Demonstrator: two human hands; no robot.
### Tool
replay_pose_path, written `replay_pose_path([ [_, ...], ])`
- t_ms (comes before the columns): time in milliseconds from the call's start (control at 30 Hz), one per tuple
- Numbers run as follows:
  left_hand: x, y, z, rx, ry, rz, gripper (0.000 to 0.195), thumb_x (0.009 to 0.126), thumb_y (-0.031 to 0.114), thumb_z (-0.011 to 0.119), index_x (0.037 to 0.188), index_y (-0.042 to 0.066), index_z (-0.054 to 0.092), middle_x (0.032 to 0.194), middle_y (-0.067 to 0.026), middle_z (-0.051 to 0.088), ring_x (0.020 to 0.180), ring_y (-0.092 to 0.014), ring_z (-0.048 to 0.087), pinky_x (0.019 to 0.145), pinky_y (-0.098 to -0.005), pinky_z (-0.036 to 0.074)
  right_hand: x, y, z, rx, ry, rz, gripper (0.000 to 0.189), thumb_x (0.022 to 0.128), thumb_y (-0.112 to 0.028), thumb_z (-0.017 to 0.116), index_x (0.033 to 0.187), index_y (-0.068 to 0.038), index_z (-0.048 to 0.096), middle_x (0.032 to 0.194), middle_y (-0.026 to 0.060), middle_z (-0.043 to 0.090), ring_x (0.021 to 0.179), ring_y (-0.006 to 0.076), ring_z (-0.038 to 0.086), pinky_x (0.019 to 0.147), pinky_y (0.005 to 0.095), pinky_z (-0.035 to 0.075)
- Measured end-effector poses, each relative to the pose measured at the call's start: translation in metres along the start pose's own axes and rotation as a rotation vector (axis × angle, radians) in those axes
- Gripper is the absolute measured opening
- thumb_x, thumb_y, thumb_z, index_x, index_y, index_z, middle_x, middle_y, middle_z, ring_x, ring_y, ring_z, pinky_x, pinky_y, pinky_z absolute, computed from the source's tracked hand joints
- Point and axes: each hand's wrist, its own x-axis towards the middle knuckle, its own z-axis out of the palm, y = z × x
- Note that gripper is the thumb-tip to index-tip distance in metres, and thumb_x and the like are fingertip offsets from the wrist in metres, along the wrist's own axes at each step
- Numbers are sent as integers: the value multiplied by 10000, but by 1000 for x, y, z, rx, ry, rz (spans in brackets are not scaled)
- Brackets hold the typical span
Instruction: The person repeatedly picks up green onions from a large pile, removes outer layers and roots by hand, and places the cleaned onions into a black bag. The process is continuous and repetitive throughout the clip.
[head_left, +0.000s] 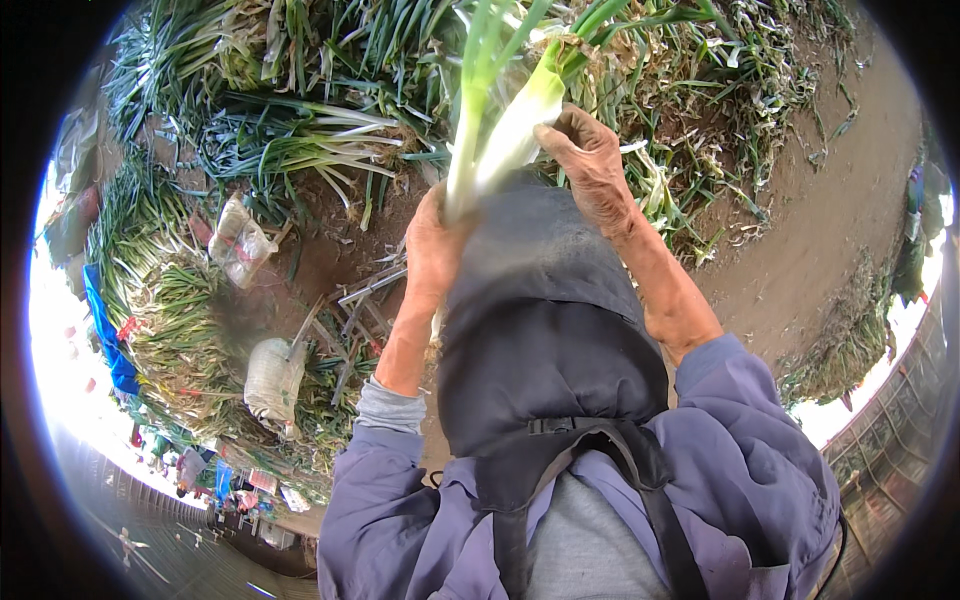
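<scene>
Two thick green onion stalks spread apart in a V above my lap. My left hand is closed round the lower white end of the left stalk; its root end is hidden by the fingers and blurred. At the upper part of the right stalk's white shaft, the bent thumb and fingers of my right hand touch or pinch its outer layer. The green leaves run up past the top edge. Beneath both hands lies a dark cloth over my lap.
A loose bunch of green onions lies on the soil to the left, with larger heaps behind. Leaf scraps litter the ground at right, beside a bare dirt strip. Small frames with padding stand at left. Distant people are at lower left.
</scene>
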Motion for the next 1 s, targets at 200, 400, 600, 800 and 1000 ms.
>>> replay_pose_path([
  [200, -1, 11, 2, -81, 18, -95, 558, 848, 135, 810, 1344, 39, 571, 1058, -28, 680, 912, -81, 602, 824, -247, 505, -8, 3, -6, -410, 14, -115, 159, 936, -176, 664, 839, -91, 572, 758, -49, 498, 697, 62, 443, 624, 242, 397],
  [400, -3, 14, 0, -398, -150, -216, 561, 855, 97, 777, 1361, 20, 548, 1035, -54, 675, 814, -103, 616, 730, -261, 521, 3, 17, -21, 365, 72, 69, 85, 922, -120, 708, 962, -81, 643, 879, -8, 658, 758, 69, 584, 735, 221, 506],
  [600, -2, 7, -7, -560, -310, -326, 566, 820, 49, 781, 1330, -12, 543, 1031, -73, 675, 802, -129, 639, 729, -279, 541, 8, 19, -28, 493, 133, 12, 73, 927, -95, 681, 962, -56, 631, 912, 30, 665, 810, 131, 650, 718, 313, 586],
  [800, -14, 2, -1, -355, -268, -259, 591, 807, 90, 817, 1328, -12, 557, 1030, -52, 668, 852, -110, 614, 771, -246, 510, 12, -8, -52, 572, 201, -112, 112, 903, -77, 694, 1007, -67, 653, 942, 77, 704, 849, 133, 677, 780, 258, 599],
  [1000, -13, -11, -18, -337, -222, -264, 498, 845, 76, 785, 1286, -1, 565, 1002, -77, 693, 801, -102, 639, 699, -248, 549, 27, -14, -144, 983, 536, -153, 261, 898, -34, 669, 1139, 26, 591, 1149, 151, 658, 1104, 232, 637, 1032, 396, 562],
])
